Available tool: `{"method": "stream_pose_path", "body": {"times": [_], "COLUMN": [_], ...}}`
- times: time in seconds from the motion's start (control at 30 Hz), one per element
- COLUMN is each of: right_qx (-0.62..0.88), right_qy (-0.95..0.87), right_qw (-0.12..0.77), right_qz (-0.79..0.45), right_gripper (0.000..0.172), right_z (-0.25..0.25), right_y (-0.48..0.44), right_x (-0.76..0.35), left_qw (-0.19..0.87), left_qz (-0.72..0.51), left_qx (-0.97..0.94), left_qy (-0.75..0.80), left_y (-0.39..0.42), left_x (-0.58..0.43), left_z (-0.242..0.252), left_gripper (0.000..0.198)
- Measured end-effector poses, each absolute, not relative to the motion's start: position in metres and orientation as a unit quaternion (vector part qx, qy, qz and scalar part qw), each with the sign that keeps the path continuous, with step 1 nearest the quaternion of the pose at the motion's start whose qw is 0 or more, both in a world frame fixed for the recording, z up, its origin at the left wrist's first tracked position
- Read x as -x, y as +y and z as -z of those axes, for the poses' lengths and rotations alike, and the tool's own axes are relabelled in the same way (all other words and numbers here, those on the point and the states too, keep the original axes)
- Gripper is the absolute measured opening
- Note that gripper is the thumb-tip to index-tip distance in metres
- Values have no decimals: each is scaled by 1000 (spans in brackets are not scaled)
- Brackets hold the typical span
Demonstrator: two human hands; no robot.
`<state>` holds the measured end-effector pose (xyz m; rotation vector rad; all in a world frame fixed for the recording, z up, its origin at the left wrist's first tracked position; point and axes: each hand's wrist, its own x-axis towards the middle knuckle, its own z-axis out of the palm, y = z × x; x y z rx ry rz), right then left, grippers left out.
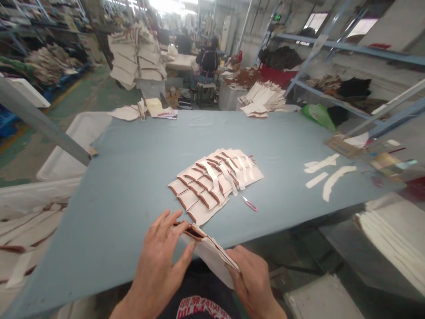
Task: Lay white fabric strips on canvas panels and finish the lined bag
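Note:
A thin stack of cream fabric pieces with brown edges (210, 250) is held over the near edge of a blue-grey table (133, 168). My left hand (159, 261) pinches the stack's upper end with fingers and thumb pressed on it. My right hand (254, 279) grips the lower end from below. Just beyond them, several more such pieces (212, 181) lie fanned out in overlapping rows on the table. A small pink pen-like tool (249, 204) lies to the right of the fan.
Cream curved strips (327, 175) lie at the table's right. More fabric piles (262, 99) and papers (159, 110) sit at the far edge. Metal shelving (332, 57) stands right, a white bin (83, 137) left. A seated person (208, 60) works in the background.

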<state>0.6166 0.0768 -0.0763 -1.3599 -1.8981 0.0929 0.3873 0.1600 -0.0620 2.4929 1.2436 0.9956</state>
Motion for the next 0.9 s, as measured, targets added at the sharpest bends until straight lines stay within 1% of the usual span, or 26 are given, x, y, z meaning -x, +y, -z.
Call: {"method": "stream_pose_path", "body": {"times": [0.13, 0.23, 0.3, 0.33, 0.4, 0.5, 0.6, 0.67, 0.77, 0.83, 0.9], "right_qx": [545, 565, 577, 579, 578, 578, 582, 584, 600, 607, 596], "right_qy": [-739, -724, -721, -724, -735, -744, -740, -724, -646, -578, -525], "right_qw": [395, 395, 383, 375, 355, 335, 335, 359, 425, 457, 455], "right_qz": [-15, 9, 9, 6, -1, -11, -33, -78, -205, -298, -403], "right_gripper": [28, 28, 29, 30, 36, 43, 40, 30, 11, 13, 19], "right_z": [72, 67, 63, 61, 54, 42, 34, 31, 26, 19, 10], "right_y": [71, 70, 71, 71, 72, 72, 69, 67, 66, 70, 77], "right_x": [-612, -610, -609, -608, -606, -603, -602, -601, -596, -594, -594], "left_qw": [128, 154, 226, 278, 377, 471, 537, 555, 542, 518, 488], "left_qz": [-362, -379, -342, -310, -245, -184, -118, -95, -95, -100, -113], "left_qx": [-847, -838, -837, -835, -816, -778, -757, -747, -749, -761, -773], "left_qy": [369, 361, 363, 361, 364, 374, 353, 352, 369, 377, 389], "left_y": [155, 157, 160, 161, 166, 174, 181, 182, 176, 170, 166], "left_x": [-398, -399, -397, -397, -396, -396, -399, -401, -407, -411, -414], "left_z": [59, 52, 43, 37, 24, 3, -12, -17, -22, -26, -29], "left_gripper": [28, 16, 7, 6, 9, 20, 28, 31, 30, 28, 26]}}
